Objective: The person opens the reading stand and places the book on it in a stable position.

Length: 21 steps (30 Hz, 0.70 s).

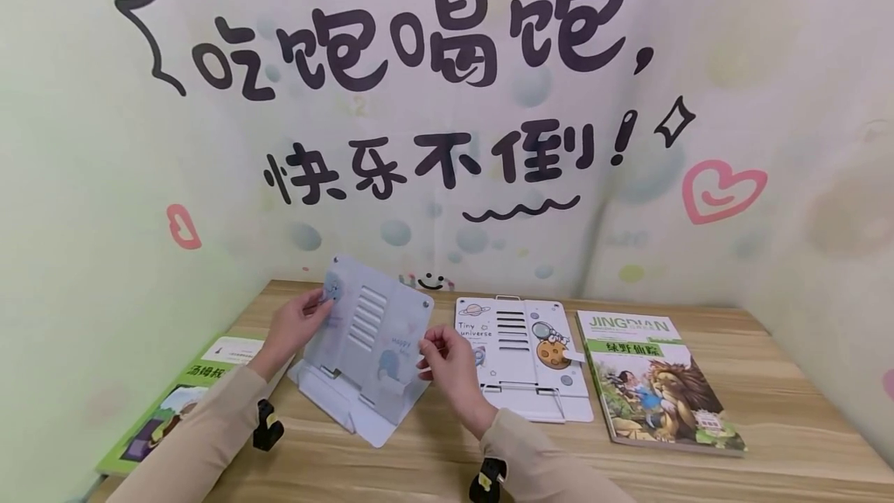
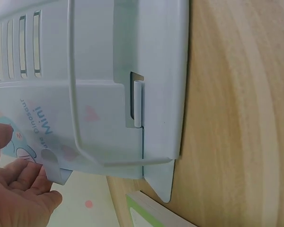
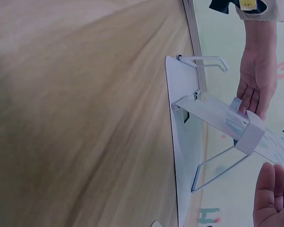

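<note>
A pale blue book stand with dinosaur prints stands on the table, its slotted back panel tilted up from the base. At the panel's left edge my left hand pinches it, thumb in front and fingers behind, as the left wrist view shows. My right hand is at the opposite edge, its fingertips holding the panel's side. In the right wrist view, the stand appears side-on, with a bent wire support under the panel. The right thumb is partly hidden there.
A second, white book stand with space prints lies flat to the right. Beyond it lies a book with a lion cover. A green-covered book lies left, partly behind my left sleeve. A printed wall cloth hangs behind the wooden table.
</note>
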Tool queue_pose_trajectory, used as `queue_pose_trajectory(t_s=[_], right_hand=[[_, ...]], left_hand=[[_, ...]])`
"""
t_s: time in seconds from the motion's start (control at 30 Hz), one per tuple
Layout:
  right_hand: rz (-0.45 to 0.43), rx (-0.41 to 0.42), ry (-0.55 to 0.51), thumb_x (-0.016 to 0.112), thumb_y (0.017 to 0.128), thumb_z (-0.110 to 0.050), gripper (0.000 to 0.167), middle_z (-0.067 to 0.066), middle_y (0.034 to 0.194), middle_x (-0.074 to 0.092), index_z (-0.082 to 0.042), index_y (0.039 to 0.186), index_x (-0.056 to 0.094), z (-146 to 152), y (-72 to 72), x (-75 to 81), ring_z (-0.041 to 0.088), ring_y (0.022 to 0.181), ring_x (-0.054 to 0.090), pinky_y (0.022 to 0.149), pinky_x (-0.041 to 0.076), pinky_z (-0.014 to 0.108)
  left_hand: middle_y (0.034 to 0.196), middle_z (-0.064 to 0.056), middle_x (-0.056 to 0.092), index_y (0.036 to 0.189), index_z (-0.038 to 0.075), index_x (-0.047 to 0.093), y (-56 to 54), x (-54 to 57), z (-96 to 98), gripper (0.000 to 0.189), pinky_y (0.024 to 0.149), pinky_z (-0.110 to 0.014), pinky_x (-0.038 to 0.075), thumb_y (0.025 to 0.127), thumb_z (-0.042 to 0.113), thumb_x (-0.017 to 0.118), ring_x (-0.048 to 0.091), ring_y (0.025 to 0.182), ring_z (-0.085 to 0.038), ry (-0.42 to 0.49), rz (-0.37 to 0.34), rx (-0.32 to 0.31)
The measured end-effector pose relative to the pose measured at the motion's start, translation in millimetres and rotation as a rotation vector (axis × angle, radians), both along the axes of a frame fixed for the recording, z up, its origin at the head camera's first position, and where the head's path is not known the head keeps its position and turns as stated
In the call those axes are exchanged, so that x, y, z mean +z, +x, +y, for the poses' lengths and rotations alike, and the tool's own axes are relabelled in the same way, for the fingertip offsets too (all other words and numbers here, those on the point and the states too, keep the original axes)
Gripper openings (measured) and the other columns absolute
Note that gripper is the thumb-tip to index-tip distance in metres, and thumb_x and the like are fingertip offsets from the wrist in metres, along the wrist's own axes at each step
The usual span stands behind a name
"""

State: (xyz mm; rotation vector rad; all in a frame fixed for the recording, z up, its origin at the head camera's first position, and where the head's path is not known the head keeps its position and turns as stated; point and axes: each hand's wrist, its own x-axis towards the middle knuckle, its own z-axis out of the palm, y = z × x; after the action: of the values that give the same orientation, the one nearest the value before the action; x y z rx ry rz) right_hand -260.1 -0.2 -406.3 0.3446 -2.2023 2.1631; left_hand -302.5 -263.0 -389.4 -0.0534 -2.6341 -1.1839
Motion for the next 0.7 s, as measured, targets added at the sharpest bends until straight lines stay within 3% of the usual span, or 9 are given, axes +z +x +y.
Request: queue_pose_trajectory(t_s=[0.37,0.7], right_hand=[[0.002,-0.034,0.033,0.056,0.092,-0.004,0.011,0.012,0.085,0.058,0.005,0.099,0.055,0.6,-13.4,0.9,0.016,0.07,0.061,0.062,0.058,0.033],[-0.025,-0.043,0.02,0.055,0.092,-0.002,0.01,0.01,0.084,0.057,0.005,0.099,0.055,-0.9,-26.5,1.5,0.018,0.071,0.059,0.064,0.058,0.033]], left_hand=[[0.128,-0.031,0.051,0.128,-0.014,0.046,4.5,-5.8,-3.8,0.046,0.093,-0.045,0.047,0.095,0.016,0.054,0.055,0.112,-0.043,-0.001,0.074,0.022],[0.128,-0.031,0.051,0.13,-0.013,0.045,6.4,-8.1,-6.7,0.045,0.093,-0.046,0.048,0.094,0.014,0.054,0.056,0.112,-0.042,0.008,0.074,0.053]])
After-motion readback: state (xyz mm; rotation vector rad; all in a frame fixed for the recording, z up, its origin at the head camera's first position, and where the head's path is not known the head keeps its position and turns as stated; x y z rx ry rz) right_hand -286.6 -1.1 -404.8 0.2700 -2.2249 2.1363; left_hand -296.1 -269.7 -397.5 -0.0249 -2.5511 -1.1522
